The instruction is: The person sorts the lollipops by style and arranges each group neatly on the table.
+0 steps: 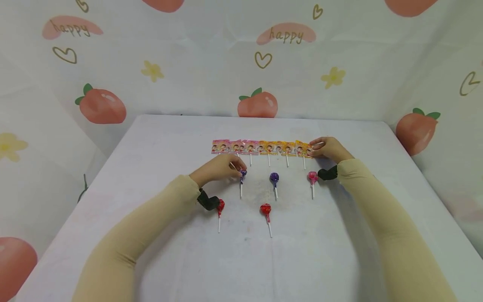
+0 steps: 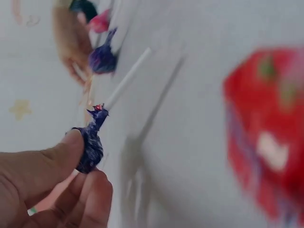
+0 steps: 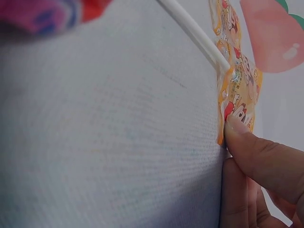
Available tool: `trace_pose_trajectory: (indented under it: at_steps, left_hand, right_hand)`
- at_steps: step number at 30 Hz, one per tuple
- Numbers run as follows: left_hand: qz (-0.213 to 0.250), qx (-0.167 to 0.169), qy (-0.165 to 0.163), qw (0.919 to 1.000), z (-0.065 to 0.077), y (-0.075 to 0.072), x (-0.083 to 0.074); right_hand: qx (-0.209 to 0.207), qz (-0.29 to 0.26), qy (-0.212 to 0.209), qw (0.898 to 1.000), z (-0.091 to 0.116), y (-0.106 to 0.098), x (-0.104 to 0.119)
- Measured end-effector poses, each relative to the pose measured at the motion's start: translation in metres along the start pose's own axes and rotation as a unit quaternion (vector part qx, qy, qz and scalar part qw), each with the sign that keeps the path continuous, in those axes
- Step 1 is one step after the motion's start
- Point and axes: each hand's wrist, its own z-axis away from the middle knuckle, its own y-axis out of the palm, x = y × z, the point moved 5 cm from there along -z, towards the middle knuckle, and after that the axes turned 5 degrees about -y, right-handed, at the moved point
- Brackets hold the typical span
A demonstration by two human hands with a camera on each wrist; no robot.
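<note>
My left hand [image 1: 220, 168] pinches the head of a purple-wrapped lollipop [image 2: 91, 147] between thumb and fingers. In the left wrist view its white stick points up and away, and its shadow falls on the cloth. At the right end of a row of flat packets, my right hand [image 1: 332, 149] grips the edge of an orange-wrapped flat lollipop [image 3: 240, 90] with its thumb and fingers. That packet's white stick points toward me in the head view. Between the hands, a second purple lollipop [image 1: 274, 178] lies on the table.
Pink-wrapped flat lollipops [image 1: 250, 147] form the row's left half. A pink round lollipop [image 1: 312, 176] lies below the right hand. Nearer me are two red lollipops, one [image 1: 266, 209] near the middle, the other [image 1: 220, 206] partly behind the left wrist's dark strap [image 1: 207, 200].
</note>
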Motion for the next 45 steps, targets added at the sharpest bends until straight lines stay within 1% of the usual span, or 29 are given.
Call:
trace_pose_trajectory:
  at_steps: [3, 6, 12, 14, 18, 24, 28, 31, 35, 39, 45]
  left_hand:
    - [0.015, -0.015, 0.012, 0.9997, 0.003, -0.008, 0.009]
    - [0.033, -0.018, 0.022, 0.9990, 0.006, -0.011, 0.020]
    - [0.103, -0.011, 0.025, 0.9943, 0.014, -0.009, 0.038]
    - [0.113, -0.010, 0.030, 0.9931, 0.014, -0.007, 0.041]
    - [0.112, -0.010, 0.037, 0.9929, 0.013, -0.003, 0.045]
    - [0.091, -0.012, 0.045, 0.9948, 0.012, -0.001, 0.047]
    - [0.080, -0.007, 0.040, 0.9959, 0.010, 0.000, 0.048]
    - [0.077, -0.004, 0.025, 0.9967, 0.008, 0.000, 0.048]
    - [0.077, -0.002, 0.015, 0.9969, 0.007, 0.000, 0.049]
    - [0.084, -0.001, 0.012, 0.9964, 0.006, 0.001, 0.050]
    - [0.089, 0.001, 0.010, 0.9960, 0.005, 0.002, 0.050]
  right_hand:
    - [0.001, -0.007, -0.003, 1.000, -0.002, 0.001, 0.000]
    - [0.004, -0.016, -0.005, 1.000, -0.002, 0.001, -0.001]
    - [0.005, -0.010, -0.006, 1.000, -0.001, 0.001, 0.000]
    - [0.004, -0.004, -0.006, 1.000, -0.001, 0.001, 0.000]
    - [0.003, -0.004, -0.006, 1.000, 0.000, 0.000, -0.002]
    - [0.006, -0.007, -0.010, 1.000, -0.001, 0.000, -0.003]
    - [0.006, -0.007, -0.010, 1.000, -0.001, 0.000, -0.003]
    - [0.006, -0.014, -0.009, 1.000, -0.001, 0.001, -0.001]
    - [0.010, -0.024, -0.003, 1.000, -0.002, 0.002, 0.000]
    - [0.012, -0.023, 0.003, 1.000, -0.002, 0.002, 0.001]
    - [0.012, -0.017, -0.004, 1.000, 0.001, 0.001, 0.002]
